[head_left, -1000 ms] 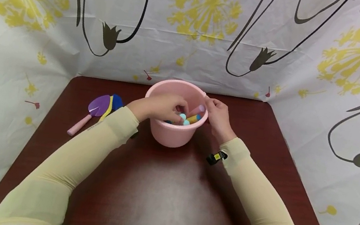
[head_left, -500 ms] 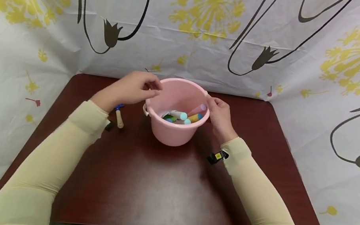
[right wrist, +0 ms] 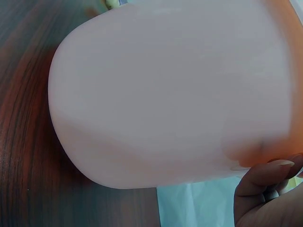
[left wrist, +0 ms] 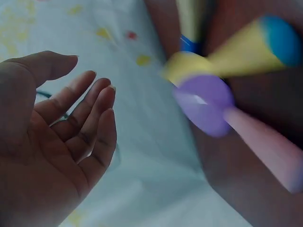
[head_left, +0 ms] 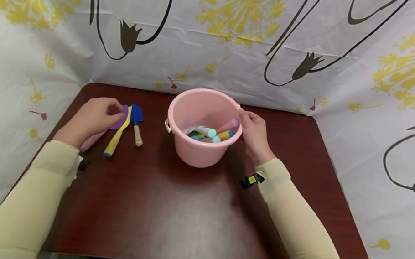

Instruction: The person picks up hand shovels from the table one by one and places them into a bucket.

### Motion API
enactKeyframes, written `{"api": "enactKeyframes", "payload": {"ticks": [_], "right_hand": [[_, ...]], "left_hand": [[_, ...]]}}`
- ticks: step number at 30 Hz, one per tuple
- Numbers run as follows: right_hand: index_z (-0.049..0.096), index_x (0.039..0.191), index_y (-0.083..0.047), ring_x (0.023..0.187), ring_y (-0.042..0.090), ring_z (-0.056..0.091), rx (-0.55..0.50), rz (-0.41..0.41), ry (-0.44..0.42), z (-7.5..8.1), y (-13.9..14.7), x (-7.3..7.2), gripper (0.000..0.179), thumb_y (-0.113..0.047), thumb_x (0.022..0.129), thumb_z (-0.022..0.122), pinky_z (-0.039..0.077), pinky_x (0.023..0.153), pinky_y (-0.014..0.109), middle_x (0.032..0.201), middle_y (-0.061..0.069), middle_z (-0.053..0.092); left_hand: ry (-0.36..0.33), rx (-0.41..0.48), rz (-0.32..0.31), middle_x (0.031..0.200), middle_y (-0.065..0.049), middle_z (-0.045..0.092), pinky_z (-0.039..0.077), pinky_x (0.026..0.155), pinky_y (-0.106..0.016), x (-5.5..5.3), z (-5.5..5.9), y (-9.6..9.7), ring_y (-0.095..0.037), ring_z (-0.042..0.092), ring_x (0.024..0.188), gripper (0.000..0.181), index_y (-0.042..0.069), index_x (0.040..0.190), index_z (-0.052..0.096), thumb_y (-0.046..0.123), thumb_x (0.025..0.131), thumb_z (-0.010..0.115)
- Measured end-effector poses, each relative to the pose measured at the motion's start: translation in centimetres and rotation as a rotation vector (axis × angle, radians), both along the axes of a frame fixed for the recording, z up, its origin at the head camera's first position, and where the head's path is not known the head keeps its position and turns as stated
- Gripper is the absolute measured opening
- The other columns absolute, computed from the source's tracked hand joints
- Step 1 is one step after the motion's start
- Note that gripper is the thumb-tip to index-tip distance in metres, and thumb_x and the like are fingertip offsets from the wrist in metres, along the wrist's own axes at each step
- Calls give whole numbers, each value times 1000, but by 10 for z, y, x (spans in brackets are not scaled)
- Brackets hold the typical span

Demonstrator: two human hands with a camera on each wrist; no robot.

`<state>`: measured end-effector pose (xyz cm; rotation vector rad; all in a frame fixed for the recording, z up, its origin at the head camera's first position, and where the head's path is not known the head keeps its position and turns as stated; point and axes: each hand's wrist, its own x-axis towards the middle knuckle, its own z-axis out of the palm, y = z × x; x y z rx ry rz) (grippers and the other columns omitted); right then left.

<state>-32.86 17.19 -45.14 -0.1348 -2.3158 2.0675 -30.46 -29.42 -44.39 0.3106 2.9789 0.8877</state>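
My left hand (head_left: 89, 117) hovers over the left of the table with nothing in it. Its palm and loosely bent fingers (left wrist: 97, 123) show in the left wrist view. Under and beside it lie a purple-headed toy shovel (head_left: 122, 118) with a pink handle, a yellow tool (head_left: 115, 140) with a blue handle end, and a blue toy shovel (head_left: 137, 115) with a wooden-coloured handle. My right hand (head_left: 253, 134) pinches the right rim of a pink bucket (head_left: 198, 154). Inside the bucket are several tools with coloured handles (head_left: 225, 134); their lower parts are hidden.
The dark red-brown table (head_left: 183, 218) stands against a white sheet (head_left: 182, 14) printed with flowers, which hangs behind and on both sides. A white handle joint (head_left: 167, 126) sticks out from the bucket's left rim.
My left hand has come out of the bucket and moved left to above the three tools, which it partly covers. My right hand has stayed at the bucket's rim.
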Motion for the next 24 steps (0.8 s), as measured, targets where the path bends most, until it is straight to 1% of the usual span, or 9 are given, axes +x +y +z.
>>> {"api": "enactKeyframes", "payload": {"ticks": [3,5,9,11,13,16,19,21,24], "right_hand": [[74,129,-1,66,12,64,-2,-9,-7,0,-1,0,52,-50,111,65,57,59,27,96,7,71],[75,128,-2,70,13,66,-10,-16,-16,1,-1,0,51,-49,111,65,58,60,27,100,9,72],[75,128,-4,74,14,69,-29,-22,-29,1,-1,0,49,-49,111,66,59,61,27,105,10,73],[75,128,-3,74,14,69,-31,-21,-27,1,0,-1,49,-48,111,65,60,61,27,105,10,73],[75,128,-3,73,14,69,-27,-19,-23,0,0,0,50,-49,111,65,59,61,26,104,10,72],[74,129,-2,73,13,68,-17,-18,-18,0,1,1,52,-49,111,64,59,61,26,104,10,72],[75,130,-3,73,13,69,-6,-16,-21,0,1,2,52,-50,111,64,60,63,27,105,10,73],[75,131,-4,75,13,70,-3,-15,-23,0,1,2,52,-51,111,64,61,65,28,107,10,73],[75,133,-5,77,15,71,6,-7,-25,1,0,1,53,-51,111,64,62,67,29,108,10,74]], "left_hand": [[-21,-31,48,129,-26,72,53,102,-66,7,-14,-23,-45,66,119,38,1,130,70,33,109,69],[-52,-53,76,129,-29,71,52,102,-67,12,-22,-35,-47,65,118,42,-2,131,69,33,109,69],[-141,-84,132,130,-33,67,51,104,-70,22,-38,-51,-50,61,117,52,-7,134,64,37,109,70],[-164,-90,151,131,-35,66,51,103,-70,25,-46,-55,-50,61,116,57,-9,135,63,41,109,70],[-168,-97,167,128,-35,66,52,101,-68,28,-54,-59,-49,62,113,62,-11,135,62,45,108,69],[-164,-101,178,118,-32,69,54,93,-64,29,-63,-62,-45,64,103,63,-11,132,62,45,107,72],[-187,-92,182,109,-28,70,56,87,-58,29,-71,-64,-41,65,95,62,-10,132,61,43,104,76],[-197,-90,183,108,-27,70,56,86,-56,30,-75,-65,-40,64,93,63,-10,133,60,44,103,77],[-202,-87,193,114,-29,68,55,88,-58,30,-79,-66,-41,62,96,65,-10,133,60,44,102,79]]}}
